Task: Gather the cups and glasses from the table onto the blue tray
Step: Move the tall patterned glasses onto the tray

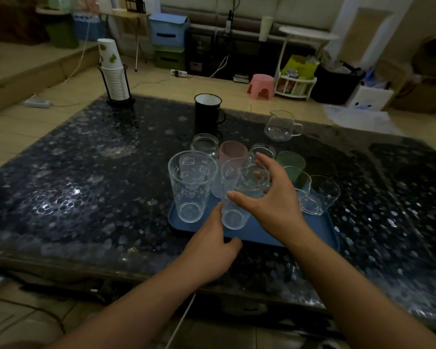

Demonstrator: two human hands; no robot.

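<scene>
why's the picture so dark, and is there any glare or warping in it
Head view: dim room light, the blue tray and hands underexposed; bright glare spots on the glossy table at left; wide-angle lens bends the table's edges; the background looks soft.

Seeing no words or numbers to read anywhere, only little white cat faces and bows printed on the two tall glasses (pixel 192 185) standing on the blue tray (pixel 257 233).
</scene>
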